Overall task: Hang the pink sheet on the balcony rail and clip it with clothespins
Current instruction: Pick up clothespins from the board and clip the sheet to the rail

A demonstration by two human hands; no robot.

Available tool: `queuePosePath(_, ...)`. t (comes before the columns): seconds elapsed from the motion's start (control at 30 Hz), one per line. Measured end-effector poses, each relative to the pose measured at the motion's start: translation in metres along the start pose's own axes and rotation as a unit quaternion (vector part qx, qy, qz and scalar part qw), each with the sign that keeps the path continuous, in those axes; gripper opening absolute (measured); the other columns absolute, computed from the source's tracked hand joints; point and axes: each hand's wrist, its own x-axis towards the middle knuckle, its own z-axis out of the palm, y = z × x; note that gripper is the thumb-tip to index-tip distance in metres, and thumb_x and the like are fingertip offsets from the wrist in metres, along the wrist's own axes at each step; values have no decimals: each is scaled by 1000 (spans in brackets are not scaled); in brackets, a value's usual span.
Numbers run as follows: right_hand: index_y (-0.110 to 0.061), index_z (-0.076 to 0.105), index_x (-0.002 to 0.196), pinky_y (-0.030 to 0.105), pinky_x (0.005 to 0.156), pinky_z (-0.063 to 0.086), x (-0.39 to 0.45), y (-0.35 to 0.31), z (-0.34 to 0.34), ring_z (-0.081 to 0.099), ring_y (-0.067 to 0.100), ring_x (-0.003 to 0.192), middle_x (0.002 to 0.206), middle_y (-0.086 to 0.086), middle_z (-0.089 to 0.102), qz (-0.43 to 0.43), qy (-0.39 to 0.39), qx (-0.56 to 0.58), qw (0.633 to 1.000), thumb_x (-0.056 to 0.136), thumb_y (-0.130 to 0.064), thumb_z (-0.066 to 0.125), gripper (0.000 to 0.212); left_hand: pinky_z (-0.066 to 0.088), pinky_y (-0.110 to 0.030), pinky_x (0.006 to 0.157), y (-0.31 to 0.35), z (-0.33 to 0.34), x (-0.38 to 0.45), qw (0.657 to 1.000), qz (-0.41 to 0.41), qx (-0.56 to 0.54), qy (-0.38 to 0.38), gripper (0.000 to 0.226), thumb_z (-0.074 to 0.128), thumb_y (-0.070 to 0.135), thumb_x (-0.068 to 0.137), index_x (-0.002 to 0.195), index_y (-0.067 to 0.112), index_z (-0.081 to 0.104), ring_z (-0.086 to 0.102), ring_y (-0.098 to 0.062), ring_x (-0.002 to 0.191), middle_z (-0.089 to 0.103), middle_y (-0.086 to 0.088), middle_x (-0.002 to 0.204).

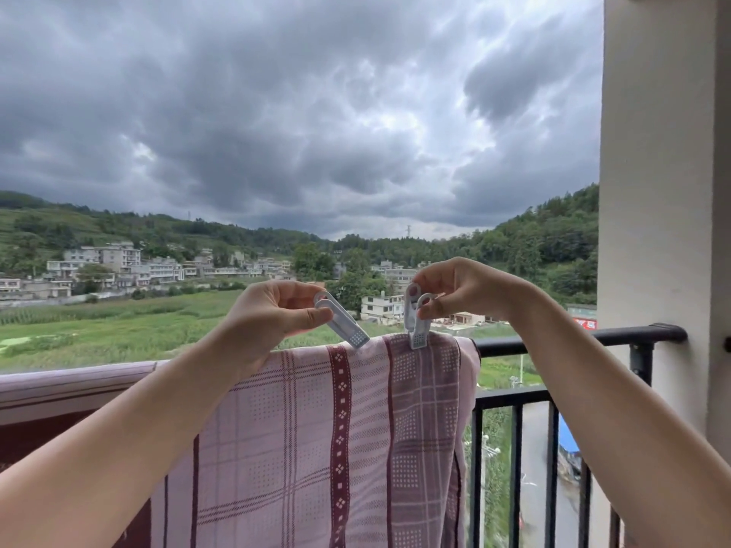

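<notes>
Your pink sheet (300, 437) hangs folded over the black balcony rail (561, 338), its right edge stopping short of the white wall (656, 191); bare rail runs between them. Your left hand (273, 314) pinches a white clothespin (343, 325), tilted, its tip touching the sheet's top fold. Your right hand (463, 288) pinches a second clothespin (416, 317), upright on the fold near that edge. Open sky above both hands.

Both arms raised forward, left hand (273, 314) fingers pinched, right hand (463, 288) fingers pinched likewise
</notes>
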Motion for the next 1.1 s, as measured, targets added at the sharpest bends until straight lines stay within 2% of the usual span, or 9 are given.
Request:
queuePosePath(0.23,-12,61,98,21,73,55,-2,-6,-8,63,6,76,87,1,64,43,-3,-35,998,77,-1,59,24,50,-4,54,3,0,-3,1000,1,-2,-7,23,63,-6,71,83,13,62,62,7,53,64,0,79)
queuePosePath(0.37,-12,60,105,28,82,53,-2,-12,-9,61,13,84,91,-3,64,46,12,-65,997,78,-5,60,29,49,-5,54,2,0,-3,1000,5,-6,-7,23,64,-6,71,80,15,62,63,6,54,69,7,66)
queuePosePath(0.43,-17,61,100,31,84,52,-1,-16,-8,60,16,85,90,-2,64,43,20,-71,996,77,-4,61,26,50,-4,54,1,0,-2,1000,6,-9,-6,23,64,-6,71,80,15,61,63,6,53,66,2,75)
queuePosePath(0.5,-10,62,100,29,78,53,1,-19,-6,60,17,81,86,-1,64,41,32,-91,995,77,-3,61,23,50,-4,55,0,0,-1,1000,6,-10,-6,23,64,-6,71,80,15,61,63,5,54,65,0,79)
queuePosePath(0.57,0,60,106,26,73,54,3,-19,-3,60,14,77,84,-2,63,43,48,-117,991,80,-5,59,27,50,-5,55,0,-1,0,1000,4,-17,-1,22,64,-5,71,78,15,61,64,2,55,68,4,69)
queuePosePath(0.67,-2,54,116,26,76,55,6,-18,1,60,13,83,93,-2,62,61,47,-136,988,83,-10,56,33,51,-6,55,1,-1,2,1000,-5,-28,2,21,64,-4,70,76,16,60,65,-2,58,70,10,56)
queuePosePath(0.87,-11,44,127,30,100,41,2,-23,6,51,12,109,124,2,54,55,54,-185,980,79,-18,62,51,53,-10,61,12,-12,-2,1000,-4,-27,9,21,66,3,62,78,15,60,61,-14,76,65,-2,81)
queuePosePath(1.0,-13,48,124,19,98,30,0,-30,22,43,5,111,129,0,52,-6,89,-346,934,78,-23,64,50,54,-12,62,15,-28,-12,999,-15,-1,42,20,57,-8,76,75,12,60,60,-15,74,63,-5,78)
queuePosePath(1.1,-11,57,114,28,102,36,1,-41,40,51,15,111,121,5,59,-83,160,-401,898,80,-26,62,38,55,-13,60,22,-47,-22,998,-12,14,58,19,56,-8,77,76,10,60,61,-15,71,63,-5,77)
